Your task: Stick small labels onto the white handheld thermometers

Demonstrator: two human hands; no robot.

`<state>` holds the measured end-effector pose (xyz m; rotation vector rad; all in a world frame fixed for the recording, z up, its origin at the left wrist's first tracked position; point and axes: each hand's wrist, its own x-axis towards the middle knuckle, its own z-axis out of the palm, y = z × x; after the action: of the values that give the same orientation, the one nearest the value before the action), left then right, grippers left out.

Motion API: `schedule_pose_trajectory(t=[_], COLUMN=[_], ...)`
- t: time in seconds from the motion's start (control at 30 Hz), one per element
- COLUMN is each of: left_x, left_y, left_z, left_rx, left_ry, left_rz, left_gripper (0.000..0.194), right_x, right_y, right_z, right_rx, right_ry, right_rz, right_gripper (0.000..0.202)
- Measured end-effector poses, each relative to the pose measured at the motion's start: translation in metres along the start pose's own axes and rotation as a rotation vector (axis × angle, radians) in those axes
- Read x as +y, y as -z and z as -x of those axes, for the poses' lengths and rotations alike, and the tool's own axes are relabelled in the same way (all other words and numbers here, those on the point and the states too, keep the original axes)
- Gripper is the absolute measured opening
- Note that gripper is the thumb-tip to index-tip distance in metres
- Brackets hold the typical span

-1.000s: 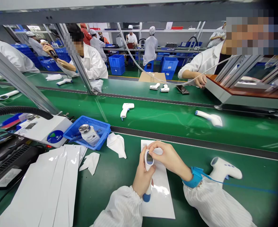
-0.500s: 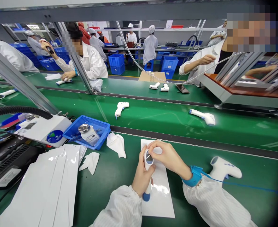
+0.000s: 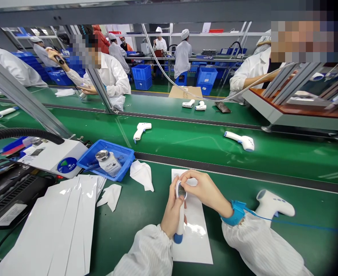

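At nine o'clock from the thermometer (image 3: 180,223), white sheets (image 3: 51,226) are lying on the table (image 3: 120,237); at ten, a blue tray (image 3: 125,168) is holding a bottle (image 3: 109,163). Our left grip (image 3: 171,214) is clasping the thermometer over a white paper (image 3: 199,247). Our right grip (image 3: 205,191) is touching the screen (image 3: 182,191) end; we cannot tell whether it is pinching anything. At three, another thermometer (image 3: 274,204) is lying beside our right sleeve (image 3: 258,241).
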<state>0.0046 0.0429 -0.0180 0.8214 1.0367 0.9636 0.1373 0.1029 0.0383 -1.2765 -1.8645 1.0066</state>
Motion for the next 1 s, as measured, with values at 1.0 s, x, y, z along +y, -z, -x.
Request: schedule_pose_trajectory(t=[1.0], left_x=[0.001], left_y=[-0.002], left_z=[0.007], left_rx=[0.003], left_ry=[-0.012], left_rz=[0.153], left_gripper=[0.063], right_x=[0.016], right_y=[-0.009], right_z=[0.016], right_rx=[-0.080], right_ry=[0.030], right_rz=[-0.249], right_gripper=[0.022])
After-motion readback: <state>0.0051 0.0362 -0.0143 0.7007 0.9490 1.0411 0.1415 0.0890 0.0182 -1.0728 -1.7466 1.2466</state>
